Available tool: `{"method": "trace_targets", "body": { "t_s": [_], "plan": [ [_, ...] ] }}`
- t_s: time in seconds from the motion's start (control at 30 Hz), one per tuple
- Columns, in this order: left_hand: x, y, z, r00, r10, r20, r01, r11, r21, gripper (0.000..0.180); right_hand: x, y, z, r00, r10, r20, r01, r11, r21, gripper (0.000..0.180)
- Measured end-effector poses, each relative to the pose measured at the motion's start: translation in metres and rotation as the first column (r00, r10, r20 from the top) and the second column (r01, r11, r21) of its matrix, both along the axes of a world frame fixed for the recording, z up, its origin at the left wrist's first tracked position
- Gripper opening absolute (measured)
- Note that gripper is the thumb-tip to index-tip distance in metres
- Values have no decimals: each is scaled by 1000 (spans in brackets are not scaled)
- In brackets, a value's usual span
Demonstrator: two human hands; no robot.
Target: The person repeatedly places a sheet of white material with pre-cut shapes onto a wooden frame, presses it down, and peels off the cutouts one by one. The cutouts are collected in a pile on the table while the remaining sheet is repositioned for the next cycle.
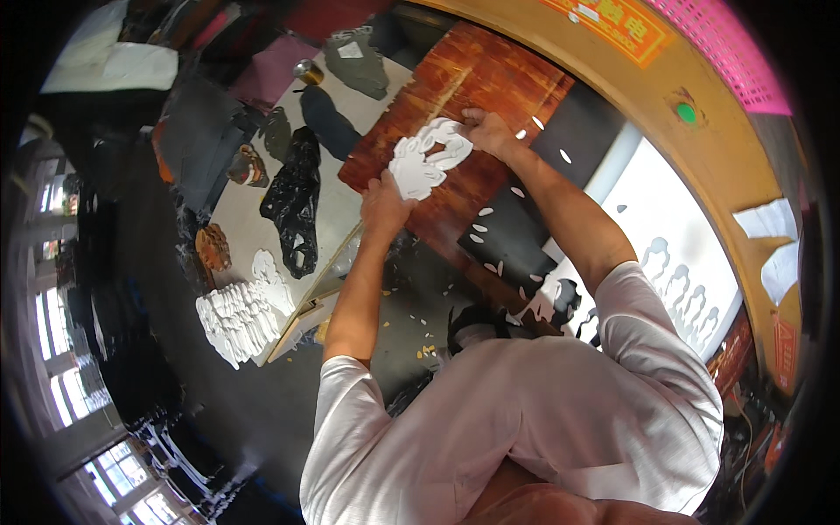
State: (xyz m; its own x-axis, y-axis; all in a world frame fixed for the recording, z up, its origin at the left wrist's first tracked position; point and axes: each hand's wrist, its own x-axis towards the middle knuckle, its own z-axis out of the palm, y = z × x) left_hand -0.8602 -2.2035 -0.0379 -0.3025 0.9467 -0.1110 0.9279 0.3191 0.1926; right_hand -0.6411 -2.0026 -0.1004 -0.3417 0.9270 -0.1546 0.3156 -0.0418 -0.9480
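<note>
Over the reddish-brown wooden board [472, 66], I hold a small bunch of white cut-out sheet pieces [418, 166]. Their outlines are curved, and one has an opening in its middle. My left hand [385, 208] grips the near left end, thumb toward the pieces. At the far right end, the fingers of my right hand [487, 131] are closed on the edge. The fingertips of both hands are partly hidden. Small white offcuts [479, 229] lie scattered on a black sheet [512, 232] beside the board.
Left, a pale table bears a pile of white cut-outs [234, 322], a black plastic bag [293, 206], dark cut-outs [328, 121] and a gold can [307, 72]. Right, a white sheet [669, 206] with cut holes lies beside a yellow machine frame [713, 131]. A pink basket [731, 48] stands beyond.
</note>
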Motion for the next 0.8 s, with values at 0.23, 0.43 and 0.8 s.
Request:
{"method": "trace_targets", "body": {
  "t_s": [0.23,0.43,0.8],
  "plan": [
    [-7,-4,-23,911,-250,-328,237,968,-79,73,101,-168,35,975,-45,-216,80,984,156,21],
    [58,-21,24,916,-263,-302,347,897,274,72,228,-324,58,918,-390,-66,355,886,-299,24],
    [311,-108,-25,626,-182,759,534,809,-246,36,289,-382,52,680,-698,226,727,600,-335,43]
  ]
}}
